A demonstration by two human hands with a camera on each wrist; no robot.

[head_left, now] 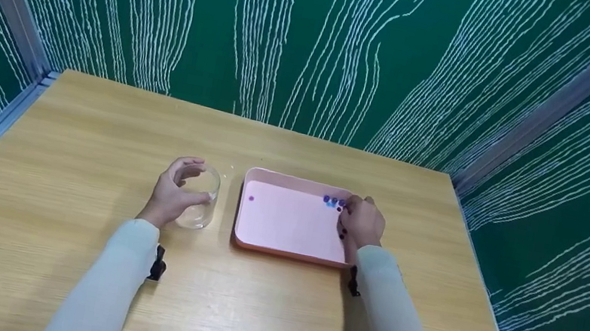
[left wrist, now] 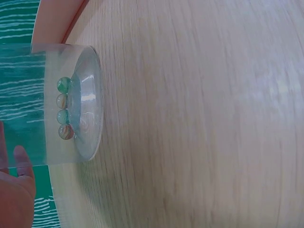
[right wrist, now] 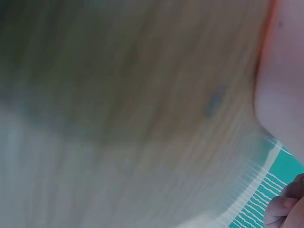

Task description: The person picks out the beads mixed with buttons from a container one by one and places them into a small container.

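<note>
My left hand (head_left: pixel 172 192) grips a clear glass cup (head_left: pixel 207 207) from its left side, thumb across the near side and fingers behind. The cup stands upright on the table, and several glass marbles (left wrist: pixel 64 116) lie at its bottom in the left wrist view. My right hand (head_left: pixel 364 221) reaches down over the right end of a pink tray (head_left: pixel 285 253), its fingers bent. Several dark and blue small balls (head_left: pixel 326 199) sit by those fingers, and a purple one (head_left: pixel 251 198) lies alone at the tray's left. I cannot tell whether the right fingertips pinch a ball.
The wooden table (head_left: pixel 257 310) carries the tray to the right of the cup. Green panels (head_left: pixel 211 23) with white wavy lines stand behind and at both sides, joined by metal posts (head_left: pixel 568 95).
</note>
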